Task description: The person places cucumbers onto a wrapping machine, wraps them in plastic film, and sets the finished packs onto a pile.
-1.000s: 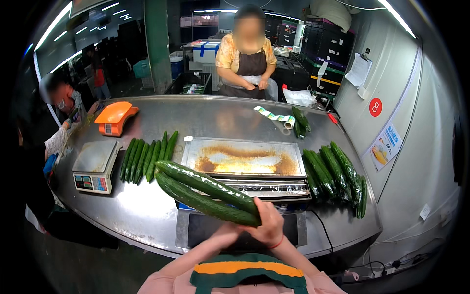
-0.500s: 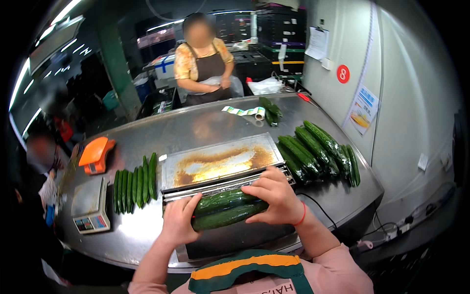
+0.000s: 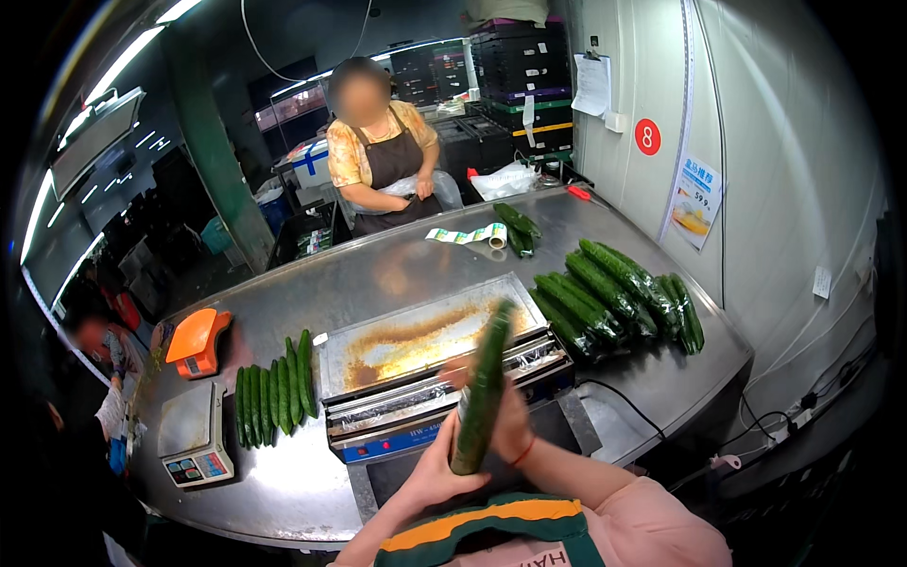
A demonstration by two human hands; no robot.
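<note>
A pack of cucumbers (image 3: 484,397), seen edge-on and tilted nearly upright, is held in front of my body over the near edge of a film-wrapping machine (image 3: 444,402). My left hand (image 3: 442,475) is closed round its lower end, thumb across the near side. Behind the pack, my right hand (image 3: 511,423) grips it from the far right; its fingers are partly hidden and smeared by motion. Clear film stretches along the machine's front bar, below a stained metal plate (image 3: 378,331).
Loose cucumbers (image 3: 274,392) lie in a row at left, beside a scale (image 3: 194,430) and an orange tray (image 3: 198,342). Wrapped cucumbers (image 3: 605,293) are piled at right. A label roll (image 3: 493,234) lies at the back. Across the steel table (image 3: 293,283) stands a person (image 3: 385,156).
The cucumber pack has turned from lying level over the machine's front to nearly upright, closer to my body. Both hands moved with it, and the right one went behind it. My view shifted slightly.
</note>
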